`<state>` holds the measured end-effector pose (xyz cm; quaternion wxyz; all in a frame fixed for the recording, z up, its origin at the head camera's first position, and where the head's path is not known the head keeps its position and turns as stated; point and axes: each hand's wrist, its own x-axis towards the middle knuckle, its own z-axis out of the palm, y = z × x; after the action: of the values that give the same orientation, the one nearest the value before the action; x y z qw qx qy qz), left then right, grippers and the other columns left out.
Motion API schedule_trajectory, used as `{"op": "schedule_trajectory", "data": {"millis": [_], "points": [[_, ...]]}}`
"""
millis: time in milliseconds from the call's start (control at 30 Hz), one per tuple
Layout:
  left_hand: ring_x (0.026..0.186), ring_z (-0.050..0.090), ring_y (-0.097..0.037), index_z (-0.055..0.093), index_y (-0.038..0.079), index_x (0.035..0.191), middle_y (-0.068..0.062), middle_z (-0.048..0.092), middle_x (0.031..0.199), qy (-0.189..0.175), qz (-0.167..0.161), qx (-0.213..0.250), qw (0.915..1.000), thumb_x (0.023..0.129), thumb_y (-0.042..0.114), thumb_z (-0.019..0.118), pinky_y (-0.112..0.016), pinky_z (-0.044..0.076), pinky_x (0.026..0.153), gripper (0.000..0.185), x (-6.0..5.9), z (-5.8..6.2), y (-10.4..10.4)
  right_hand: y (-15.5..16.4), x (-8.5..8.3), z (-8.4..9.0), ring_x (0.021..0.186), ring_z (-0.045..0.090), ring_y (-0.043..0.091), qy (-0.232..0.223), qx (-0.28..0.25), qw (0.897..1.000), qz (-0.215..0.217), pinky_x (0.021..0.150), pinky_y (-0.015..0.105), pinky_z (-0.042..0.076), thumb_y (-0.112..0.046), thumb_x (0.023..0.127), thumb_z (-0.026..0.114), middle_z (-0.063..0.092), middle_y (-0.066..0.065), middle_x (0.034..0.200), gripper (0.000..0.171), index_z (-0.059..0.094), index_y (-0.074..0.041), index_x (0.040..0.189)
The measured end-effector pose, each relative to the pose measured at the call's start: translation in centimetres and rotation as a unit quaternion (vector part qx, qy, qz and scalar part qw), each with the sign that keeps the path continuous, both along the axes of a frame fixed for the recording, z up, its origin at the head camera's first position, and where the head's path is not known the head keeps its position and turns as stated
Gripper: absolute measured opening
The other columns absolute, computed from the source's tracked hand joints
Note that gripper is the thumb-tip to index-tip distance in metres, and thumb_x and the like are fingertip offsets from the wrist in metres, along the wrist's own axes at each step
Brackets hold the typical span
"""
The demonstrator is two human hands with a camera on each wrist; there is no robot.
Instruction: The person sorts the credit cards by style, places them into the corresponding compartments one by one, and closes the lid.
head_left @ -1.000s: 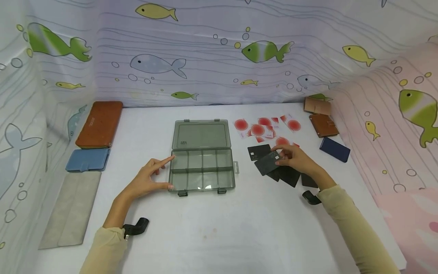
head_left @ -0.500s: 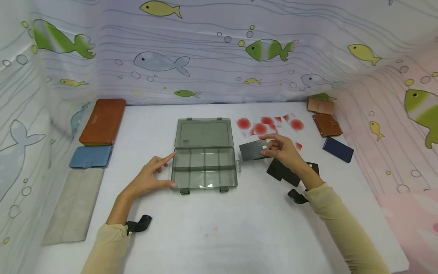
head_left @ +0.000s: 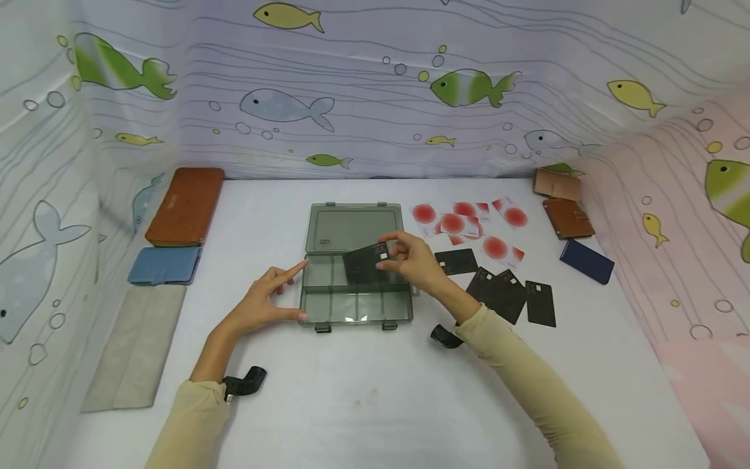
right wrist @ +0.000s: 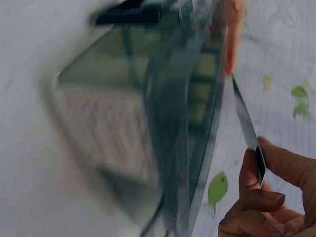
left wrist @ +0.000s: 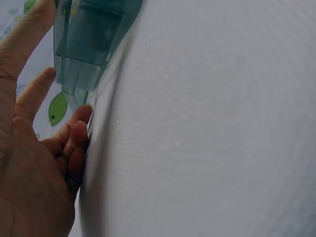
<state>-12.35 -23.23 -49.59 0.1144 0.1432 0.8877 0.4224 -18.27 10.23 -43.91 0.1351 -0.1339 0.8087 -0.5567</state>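
A grey see-through compartment box lies open in the middle of the white table, its lid folded back. My right hand pinches a black card and holds it over the box's far compartments. The right wrist view shows that black card edge-on between thumb and fingers, with the box blurred behind it. My left hand rests against the box's left side, forefinger and thumb touching its wall. In the left wrist view those fingers touch the box's corner.
Several black cards lie right of the box, with red-and-white cards behind them. Brown wallets and a navy one sit far right. An orange wallet, a blue one and a grey pouch line the left edge.
My right hand lifted one black card from the pile on the right and carried it left, over the box. The left hand has stayed at the box's side.
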Motion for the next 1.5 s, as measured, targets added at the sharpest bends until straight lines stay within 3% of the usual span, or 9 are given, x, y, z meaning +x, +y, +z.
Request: {"op": "schedule_trajectory", "data": {"millis": [367,600,900,1133,1300,1500], "points": [[0.084,0.036,-0.018,0.035,0.034,0.155,-0.004,0.048,0.111,0.014,0.002,0.005,0.9999,0.07,0.034,0.09,-0.038,0.026,0.077,0.101,0.1,-0.1,0.2,-5.8,1.2,-0.8,0.053,0.033,0.01,0.037,0.065,0.997,-0.008,0.056,0.024,0.033,-0.007,0.082,0.08,0.056,0.004,0.081,0.048,0.063,-0.005,0.126],[0.085,0.035,-0.018,0.035,0.035,0.155,-0.004,0.047,0.111,0.013,0.006,-0.001,0.9999,0.07,0.034,0.09,-0.039,0.024,0.077,0.101,0.2,0.0,0.1,-6.6,1.9,-0.3,0.055,0.035,0.011,0.004,0.05,0.997,-0.059,0.054,0.025,0.032,-0.005,0.081,0.081,0.062,0.005,0.079,0.044,0.066,-0.007,0.122],[0.084,0.036,-0.018,0.035,0.037,0.154,-0.004,0.048,0.11,0.016,0.007,-0.004,0.9998,0.068,0.036,0.091,-0.038,0.025,0.076,0.103,0.0,-0.1,0.2,-6.9,1.9,-0.3,0.075,0.053,0.016,-0.012,0.077,0.992,-0.1,0.071,0.032,0.045,-0.005,0.08,0.081,0.066,0.008,0.085,0.044,0.067,-0.008,0.121],[0.085,0.035,-0.017,0.035,0.037,0.154,-0.003,0.048,0.111,0.014,0.008,-0.002,0.9999,0.069,0.036,0.09,-0.039,0.024,0.077,0.101,0.1,-0.2,0.2,-8.0,1.8,-1.2,0.059,0.044,0.012,0.021,0.146,0.987,-0.061,0.061,0.027,0.039,-0.012,0.082,0.081,0.063,0.004,0.08,0.042,0.067,-0.007,0.121],[0.085,0.036,-0.018,0.035,0.037,0.154,-0.004,0.048,0.111,0.014,0.007,0.006,0.9999,0.069,0.035,0.091,-0.039,0.023,0.078,0.101,0.0,-0.3,0.3,-8.2,1.8,-1.2,0.059,0.048,0.011,0.052,0.204,0.978,-0.01,0.054,0.024,0.035,-0.021,0.085,0.079,0.062,0.002,0.076,0.044,0.066,-0.005,0.124],[0.087,0.036,-0.018,0.035,0.038,0.154,-0.003,0.048,0.113,0.008,0.013,-0.006,0.9999,0.07,0.037,0.09,-0.041,0.023,0.083,0.1,0.1,-0.3,0.2,-6.7,1.8,-0.1,0.054,0.053,0.008,0.061,0.227,0.972,0.023,0.049,0.022,0.037,-0.025,0.09,0.074,0.075,0.009,0.095,0.045,0.064,-0.011,0.132]]}}
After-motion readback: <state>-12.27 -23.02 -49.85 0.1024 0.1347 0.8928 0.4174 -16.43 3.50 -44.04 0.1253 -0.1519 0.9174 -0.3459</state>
